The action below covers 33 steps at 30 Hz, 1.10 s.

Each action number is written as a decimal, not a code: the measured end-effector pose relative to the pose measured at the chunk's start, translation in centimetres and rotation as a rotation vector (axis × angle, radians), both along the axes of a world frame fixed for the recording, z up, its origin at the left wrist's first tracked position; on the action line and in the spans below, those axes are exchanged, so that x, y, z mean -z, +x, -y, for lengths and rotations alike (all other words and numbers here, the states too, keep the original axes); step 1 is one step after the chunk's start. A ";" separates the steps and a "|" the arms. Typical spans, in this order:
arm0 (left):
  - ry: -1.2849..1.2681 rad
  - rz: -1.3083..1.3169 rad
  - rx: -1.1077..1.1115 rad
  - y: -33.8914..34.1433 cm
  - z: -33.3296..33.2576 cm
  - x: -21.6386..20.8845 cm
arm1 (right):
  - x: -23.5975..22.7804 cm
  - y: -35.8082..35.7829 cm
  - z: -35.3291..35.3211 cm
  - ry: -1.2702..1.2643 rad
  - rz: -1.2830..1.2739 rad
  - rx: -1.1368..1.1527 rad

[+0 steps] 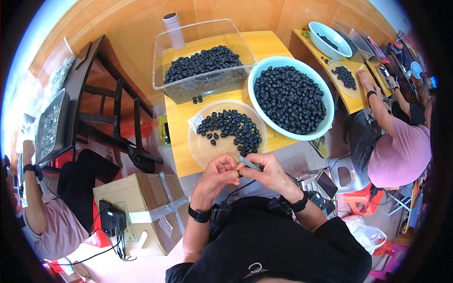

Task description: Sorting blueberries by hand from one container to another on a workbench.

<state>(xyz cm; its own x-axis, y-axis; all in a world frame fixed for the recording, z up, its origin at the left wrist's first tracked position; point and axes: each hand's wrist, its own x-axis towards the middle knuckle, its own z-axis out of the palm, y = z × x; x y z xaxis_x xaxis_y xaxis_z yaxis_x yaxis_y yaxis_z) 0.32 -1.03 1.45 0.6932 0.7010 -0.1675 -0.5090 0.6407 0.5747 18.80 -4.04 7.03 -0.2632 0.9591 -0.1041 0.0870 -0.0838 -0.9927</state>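
Note:
My hands meet at the table's near edge, just below a round clear tray (198,146). My left hand (216,178) is closed in a pinch; a small dark bit shows at its fingertips, too covered to name. In my right hand (270,178) is a slim pale blue-grey tool (249,163), its tip hidden among the fingers. Small round black pieces (231,123) with holes lie in an arc across the tray. More fill a light blue basin (329,111) at the right and a clear plastic box (179,94) behind.
A pink bottle (174,32) stands behind the box on the yellow table (180,153). A taped cardboard box (141,207) sits on the floor at left. One person (396,146) works at another table on the right; another (56,217) sits at the left by a dark table (80,85).

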 end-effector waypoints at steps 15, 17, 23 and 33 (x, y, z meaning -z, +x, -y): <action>0.128 -0.394 -0.288 1.0 -1.1 1.3 | -1.4 6.5 -4.8 0.322 0.037 0.420; 0.164 -0.518 -0.315 1.0 -1.7 1.8 | -3.1 8.0 -5.5 0.289 0.001 0.563; 0.638 -1.029 -0.398 3.8 -3.3 3.6 | 2.1 10.6 -4.3 0.301 0.177 0.690; 0.928 -1.410 -0.342 3.6 -3.9 3.6 | 3.2 9.7 -3.7 0.280 0.218 0.782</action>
<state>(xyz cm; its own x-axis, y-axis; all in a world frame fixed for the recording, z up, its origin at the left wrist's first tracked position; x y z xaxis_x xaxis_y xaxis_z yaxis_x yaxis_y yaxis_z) 3.95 2.84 -2.13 0.1887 0.9809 0.0467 0.6424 -0.1592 0.7496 28.52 -0.33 3.86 0.4824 0.8547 0.1919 0.2979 0.0459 -0.9535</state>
